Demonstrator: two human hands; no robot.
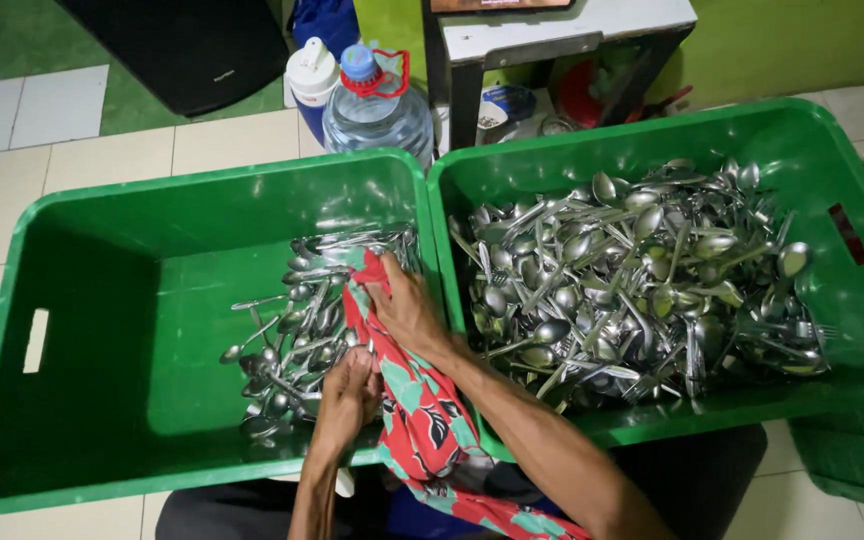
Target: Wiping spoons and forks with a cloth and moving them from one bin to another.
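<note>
Hands work together over the left green plastic crate (102,300), both wrapped into a red cloth with a green and black leaf print (407,400). The right hand (404,305) lies farther from the body, fingers closed on the cloth's far end where it meets a small heap of shiny steel spoons (302,330). The left hand (347,395) sits nearer, closed around the cloth's middle; something may be bundled inside the fold, but I cannot tell what. The cloth's long axis runs from the far end at the right hand, down and right over the crate's near rim toward the person's lap. The spoon heap lies just left of both hands, touching the cloth, with the left hand nearer to it.

To the right, touching the first crate rim to rim, a second green plastic crate (852,190) holds a far larger heap of steel spoons and forks (642,270), which lies right of the right forearm, near but apart from the hand.

Both crates rest on a pale tiled floor (112,150). Beyond them stand a clear water bottle with a blue cap (377,110), a white-lidded container (312,75) and a white-topped table on dark legs (572,35), against a bright green wall.
</note>
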